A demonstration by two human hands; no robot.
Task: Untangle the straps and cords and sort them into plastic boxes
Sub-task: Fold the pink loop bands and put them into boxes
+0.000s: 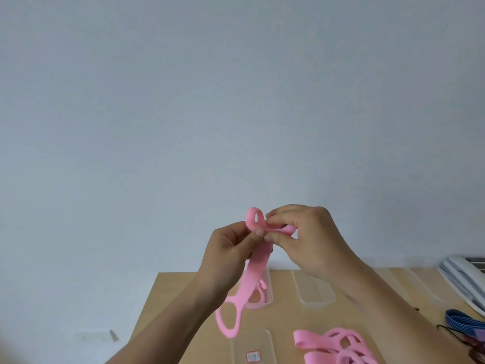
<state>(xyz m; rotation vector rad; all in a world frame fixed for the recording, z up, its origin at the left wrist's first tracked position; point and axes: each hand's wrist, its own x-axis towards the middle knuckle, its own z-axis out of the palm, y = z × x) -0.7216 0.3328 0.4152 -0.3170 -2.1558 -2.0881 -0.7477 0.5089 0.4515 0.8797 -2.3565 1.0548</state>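
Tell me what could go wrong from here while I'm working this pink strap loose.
1. The left hand and right hand both pinch the pink strap at its twisted top. Pulling them apart may tighten the tangle rather than free it.
2. The strap's lower loop hangs low near the clear box, which already holds another pink piece. It could catch the rim and drag the box.

Pink strap (256,269) hangs looped above clear box (263,302); pink tangle (338,346) lies nearby.
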